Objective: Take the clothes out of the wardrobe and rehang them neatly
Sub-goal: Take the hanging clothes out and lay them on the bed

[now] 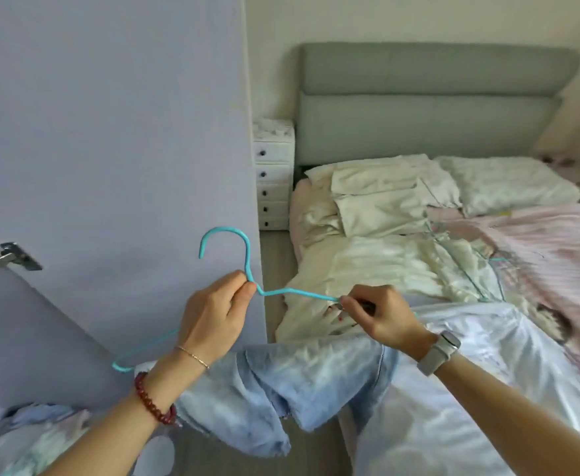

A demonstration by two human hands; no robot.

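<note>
A turquoise hanger [245, 250] is held up in front of me with its hook pointing upward. My left hand [213, 316] pinches it at the neck, just below the hook. My right hand [377, 316] pinches the hanger's right arm, where something small and dark shows between the fingers. The hanger's left arm runs down behind my left wrist. Below both hands a light blue denim garment [316, 383] lies on the bed [539, 235], one part hanging off the bed's near edge. A cream garment [384, 266] is spread on the bed beyond my hands.
A lilac wardrobe door [110, 149] with a metal hinge [7, 257] stands at the left. A white drawer unit [274, 173] sits beside the grey headboard [432, 97]. Pillows [508, 183] lie at the bed's head. More clothes [37, 438] are heaped at the lower left.
</note>
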